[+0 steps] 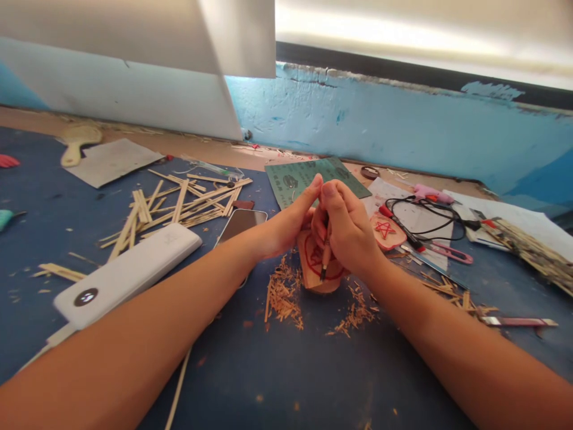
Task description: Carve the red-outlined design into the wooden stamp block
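Note:
A wooden piece (333, 286) with a thick red curved line and red marks lies on the dark blue table. My right hand (349, 224) is closed around a carving tool (326, 258), whose dark tip points down at the wood near its front edge. My left hand (290, 221) is at the wood's left and upper side, pressed close against my right hand. Its fingertips are mostly hidden behind the hands, so its hold is unclear. Thin wood shavings (285, 294) lie left of the piece, and more shavings (357, 312) lie to its right.
A white power bank (129, 272), a phone (242, 224) and wooden sticks (179, 206) lie left. Green sandpaper (277, 182) is behind my hands. Rightward are a wooden piece with a red star (387, 232), a black cable (423, 218), a pink cutter (450, 252) and a brush (519, 322).

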A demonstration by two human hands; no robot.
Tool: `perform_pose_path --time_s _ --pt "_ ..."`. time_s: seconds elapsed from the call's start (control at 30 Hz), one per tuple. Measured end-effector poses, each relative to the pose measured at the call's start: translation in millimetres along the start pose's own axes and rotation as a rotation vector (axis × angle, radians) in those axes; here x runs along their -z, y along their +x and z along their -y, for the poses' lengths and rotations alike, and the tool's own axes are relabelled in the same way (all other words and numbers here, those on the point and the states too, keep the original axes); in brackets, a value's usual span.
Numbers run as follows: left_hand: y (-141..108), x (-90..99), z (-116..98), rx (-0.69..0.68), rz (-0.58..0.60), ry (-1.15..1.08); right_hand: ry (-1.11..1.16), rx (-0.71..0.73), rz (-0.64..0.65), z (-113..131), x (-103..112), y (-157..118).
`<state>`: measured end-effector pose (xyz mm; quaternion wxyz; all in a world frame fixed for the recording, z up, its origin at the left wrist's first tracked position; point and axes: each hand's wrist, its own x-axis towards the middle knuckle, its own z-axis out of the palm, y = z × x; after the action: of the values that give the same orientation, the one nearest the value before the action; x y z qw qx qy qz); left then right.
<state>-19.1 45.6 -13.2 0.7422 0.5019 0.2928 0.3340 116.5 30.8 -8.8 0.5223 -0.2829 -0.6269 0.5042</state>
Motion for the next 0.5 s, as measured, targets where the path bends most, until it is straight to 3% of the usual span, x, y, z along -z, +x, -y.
perform_pose_path --time_s 0.23,0.5 --pt "2 6.0 -2 -0.137 -0.194 0.09 -0.227 0.073 -0.025 -14 5 1" --pt "-13 3.9 -26 -0.328 -0.332 0.185 -0.322 0.089 -0.034 -14 10 -3"
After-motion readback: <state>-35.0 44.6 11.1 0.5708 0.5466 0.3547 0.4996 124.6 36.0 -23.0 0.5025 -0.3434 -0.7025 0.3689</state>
